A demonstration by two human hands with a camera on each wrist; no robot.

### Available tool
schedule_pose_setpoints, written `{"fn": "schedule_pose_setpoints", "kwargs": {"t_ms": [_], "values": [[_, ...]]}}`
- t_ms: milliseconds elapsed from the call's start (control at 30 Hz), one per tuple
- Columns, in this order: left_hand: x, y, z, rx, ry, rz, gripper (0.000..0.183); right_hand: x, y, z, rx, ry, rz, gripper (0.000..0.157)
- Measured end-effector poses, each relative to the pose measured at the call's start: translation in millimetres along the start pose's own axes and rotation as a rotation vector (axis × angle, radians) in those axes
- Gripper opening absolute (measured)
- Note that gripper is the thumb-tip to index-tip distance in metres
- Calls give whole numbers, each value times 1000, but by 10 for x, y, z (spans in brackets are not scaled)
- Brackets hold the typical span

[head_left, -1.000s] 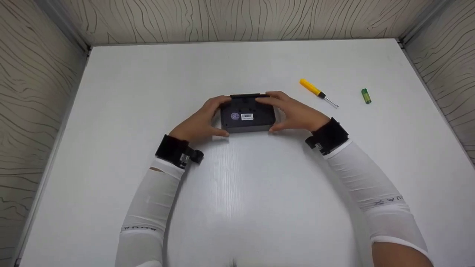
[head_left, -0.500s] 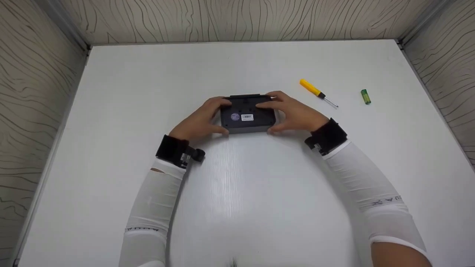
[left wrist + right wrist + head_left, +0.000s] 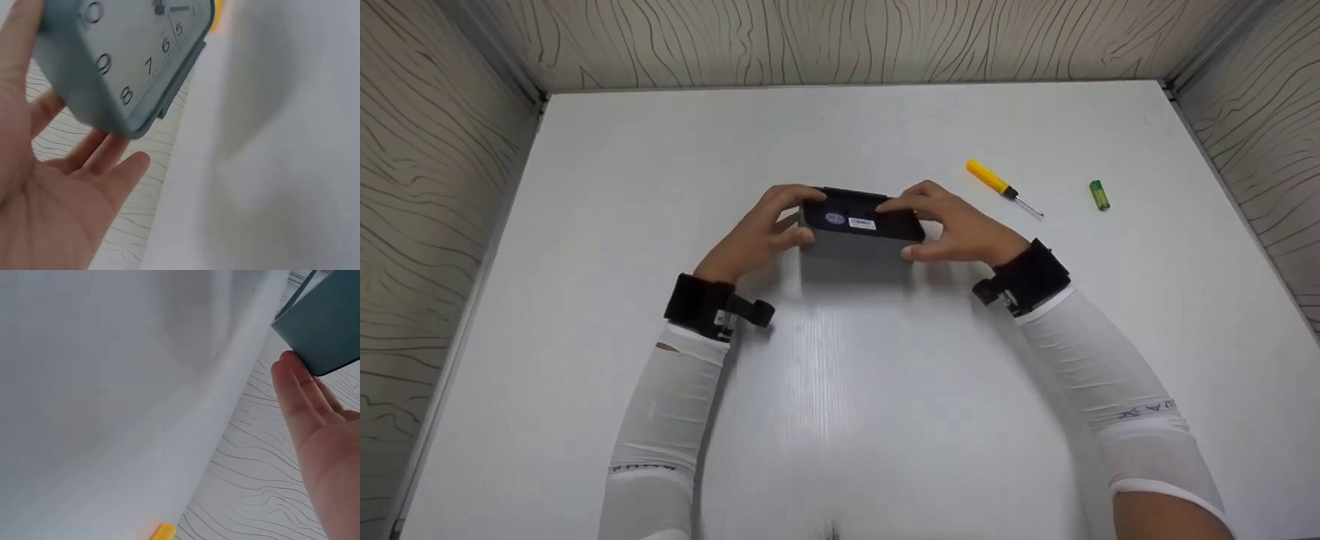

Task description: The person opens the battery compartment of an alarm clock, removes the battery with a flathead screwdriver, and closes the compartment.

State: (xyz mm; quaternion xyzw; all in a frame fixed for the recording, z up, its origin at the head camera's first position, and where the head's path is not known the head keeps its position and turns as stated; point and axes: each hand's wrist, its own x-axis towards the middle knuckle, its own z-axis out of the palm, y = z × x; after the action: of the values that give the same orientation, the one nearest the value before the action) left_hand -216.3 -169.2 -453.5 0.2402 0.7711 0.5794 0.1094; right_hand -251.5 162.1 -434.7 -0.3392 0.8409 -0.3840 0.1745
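Note:
A grey-blue clock (image 3: 859, 225) with a black back panel and a white label hangs a little above the white table (image 3: 840, 390), tilted with its back turned up and away from me. My left hand (image 3: 780, 221) grips its left end, fingers over the far edge and thumb on the near side. My right hand (image 3: 941, 221) grips the right end the same way. The left wrist view shows the clock's dial (image 3: 135, 56) with its numerals, above my left hand (image 3: 56, 191). In the right wrist view a corner of the clock (image 3: 329, 326) sits above my right hand (image 3: 320, 433).
A yellow-handled screwdriver (image 3: 1001, 187) lies on the table to the right of the clock, and its handle (image 3: 163, 531) shows in the right wrist view. A small green cylinder (image 3: 1099, 195) lies further right. Wood-grain walls (image 3: 840, 37) enclose the table on three sides.
The clock lay back-up on the table between both hands. Both hands have lifted it and tipped it, so its grey side now faces me.

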Motion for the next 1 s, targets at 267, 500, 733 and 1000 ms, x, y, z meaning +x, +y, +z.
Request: {"fn": "schedule_pose_setpoints", "kwargs": {"t_ms": [267,500,733,1000], "values": [[93,78,153,-97,243,68,95,56,-56,34,256,84,-39,52],[118,105,246,-116,296,150,88,105,-95,75,684,113,47,85],[76,0,176,-119,256,263,81,112,-167,69,798,38,125,88],[52,5,152,-187,227,99,59,118,-176,96,789,-16,322,77]]}}
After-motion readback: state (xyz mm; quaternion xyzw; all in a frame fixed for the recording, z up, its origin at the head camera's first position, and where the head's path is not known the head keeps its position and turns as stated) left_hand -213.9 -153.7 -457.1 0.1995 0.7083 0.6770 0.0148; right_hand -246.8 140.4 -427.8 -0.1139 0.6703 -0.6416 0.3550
